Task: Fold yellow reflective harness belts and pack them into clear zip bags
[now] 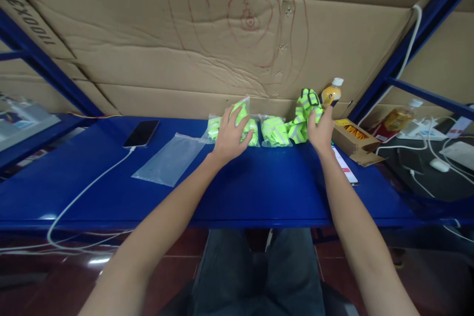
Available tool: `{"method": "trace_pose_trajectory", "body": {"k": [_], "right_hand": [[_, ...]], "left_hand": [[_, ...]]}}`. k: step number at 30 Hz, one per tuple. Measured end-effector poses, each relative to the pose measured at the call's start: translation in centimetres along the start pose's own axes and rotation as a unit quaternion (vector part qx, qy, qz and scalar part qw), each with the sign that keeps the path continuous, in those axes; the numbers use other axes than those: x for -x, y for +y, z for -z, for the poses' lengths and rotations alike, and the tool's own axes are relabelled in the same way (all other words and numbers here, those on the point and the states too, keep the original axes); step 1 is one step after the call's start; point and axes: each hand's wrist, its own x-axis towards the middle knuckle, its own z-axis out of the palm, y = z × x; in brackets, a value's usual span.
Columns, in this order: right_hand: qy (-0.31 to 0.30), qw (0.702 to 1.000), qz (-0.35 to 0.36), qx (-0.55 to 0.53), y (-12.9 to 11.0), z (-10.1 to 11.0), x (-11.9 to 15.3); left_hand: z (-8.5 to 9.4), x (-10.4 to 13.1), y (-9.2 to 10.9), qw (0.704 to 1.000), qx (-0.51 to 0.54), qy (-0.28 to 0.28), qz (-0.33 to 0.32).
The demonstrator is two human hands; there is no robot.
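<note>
My left hand point(231, 136) is spread over clear zip bags of bright yellow-green reflective straps point(214, 127), fingers apart and resting on them. Part of those bags is hidden under the hand. Just to the right lies another bagged bundle of reflective straps point(274, 131). At the far right of this row, my right hand point(320, 128) is closed at the edge of a loose heap of fluorescent reflective straps point(300, 121). Its fingertips are partly hidden by the hand. A flat clear zip bag point(169, 159) lies on the blue shelf left of my left hand.
A phone point(141, 134) with a white cable is at the left. Near my right hand are a drink bottle point(332, 91), an opened cardboard box point(357, 139) and a lit phone point(345, 165). Cardboard point(166, 34) backs the blue shelf point(259, 192); blue posts flank it.
</note>
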Motion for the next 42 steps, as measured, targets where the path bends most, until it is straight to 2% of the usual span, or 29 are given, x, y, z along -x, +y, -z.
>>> {"method": "trace_pose_trajectory", "body": {"k": [3,6,9,11,14,16,17,19,21,23,24,27,29,30,32,35,37,39,40,42], "right_hand": [[0.059,0.989,0.046,-0.124,-1.0,-0.6,0.3],[0.067,0.956,0.016,-0.284,-2.1,-2.0,1.1],[0.015,0.881,-0.078,-0.467,-3.2,-3.2,1.8],[-0.038,0.827,-0.132,-0.545,-4.0,-3.6,2.2],[-0.121,0.782,-0.153,-0.592,-5.4,-3.5,3.2],[-0.158,0.782,-0.132,-0.589,-6.4,-3.1,4.2],[-0.170,0.793,-0.105,-0.575,-6.9,-2.9,4.8],[-0.192,0.832,-0.006,-0.520,-7.7,-2.5,5.8],[-0.208,0.859,0.109,-0.456,-8.1,-2.0,6.4],[-0.208,0.862,0.178,-0.427,-8.0,-1.5,6.5],[-0.200,0.861,0.188,-0.429,-7.9,-1.3,6.4],[-0.137,0.865,0.153,-0.458,-7.5,-0.6,5.7],[-0.112,0.862,0.125,-0.479,-7.6,-0.1,5.0],[-0.125,0.853,0.126,-0.491,-7.7,0.2,4.4],[-0.219,0.814,0.153,-0.517,-8.1,0.9,3.0],[-0.419,0.717,0.213,-0.515,-9.0,2.3,-0.1],[-0.495,0.675,0.259,-0.482,-9.7,3.8,-2.3],[-0.500,0.679,0.294,-0.450,-10.6,5.7,-4.1],[-0.479,0.694,0.299,-0.447,-11.1,6.7,-4.7],[-0.412,0.738,0.285,-0.453,-12.0,8.4,-5.2]], "left_hand": [[0.2,-0.2,1.3,0.998,0.048,0.040,0.005],[0.2,-0.1,2.7,0.994,0.094,0.053,0.015],[0.2,0.1,3.9,0.989,0.141,0.047,0.028],[0.1,0.2,4.6,0.979,0.193,0.032,0.053],[-0.1,0.3,5.3,0.938,0.320,-0.019,0.128],[-0.4,0.3,5.6,0.890,0.417,-0.060,0.176],[-0.6,0.3,5.7,0.863,0.461,-0.072,0.195],[-0.9,0.2,5.9,0.810,0.536,-0.070,0.226],[-0.9,0.0,5.8,0.772,0.585,-0.042,0.244],[-0.7,-0.2,5.5,0.750,0.610,-0.012,0.255],[-0.4,-0.3,5.2,0.742,0.616,-0.002,0.263],[0.9,-0.7,4.3,0.725,0.627,-0.001,0.284],[1.9,-1.0,3.8,0.731,0.623,-0.039,0.276],[2.5,-1.2,3.5,0.741,0.615,-0.070,0.261],[3.9,-2.0,3.1,0.770,0.585,-0.138,0.215],[7.0,-4.6,3.0,0.828,0.496,-0.233,0.120],[9.6,-6.9,3.5,0.875,0.395,-0.279,0.036],[11.9,-9.1,4.5,0.923,0.266,-0.275,-0.042],[12.8,-10.0,5.1,0.948,0.197,-0.241,-0.067],[13.6,-11.0,6.4,0.984,0.064,-0.132,-0.099]]}}
